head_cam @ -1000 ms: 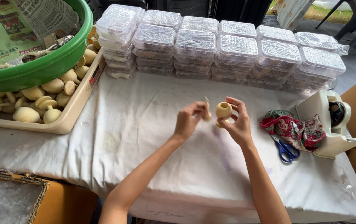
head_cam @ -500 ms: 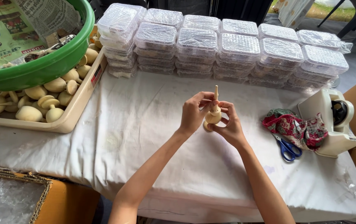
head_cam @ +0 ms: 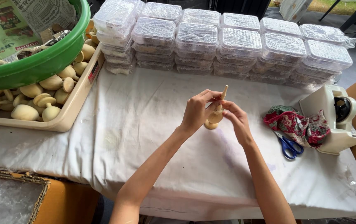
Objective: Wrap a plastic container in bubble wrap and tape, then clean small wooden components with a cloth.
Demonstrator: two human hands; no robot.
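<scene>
Pale wooden spinning top [head_cam: 215, 114] with a thin upright stem sits pinched between both hands above the white cloth-covered surface [head_cam: 153, 141], its rounded body low and its stem pointing up. The left hand [head_cam: 195, 112] is curled shut around the body and stem; the right hand [head_cam: 236, 119] closes its fingertips on the other side. Because the stem looks slender, a hard twist or sideways squeeze could snap it, and a loose grip could let the piece drop and roll toward the blue-handled scissors [head_cam: 288, 146].

I see the tray [head_cam: 68, 118] left of the tape dispenser [head_cam: 337, 118]. Scissors [head_cam: 288, 146] lie just beside the dispenser; stacked boxes [head_cam: 227, 45] stand behind it.
</scene>
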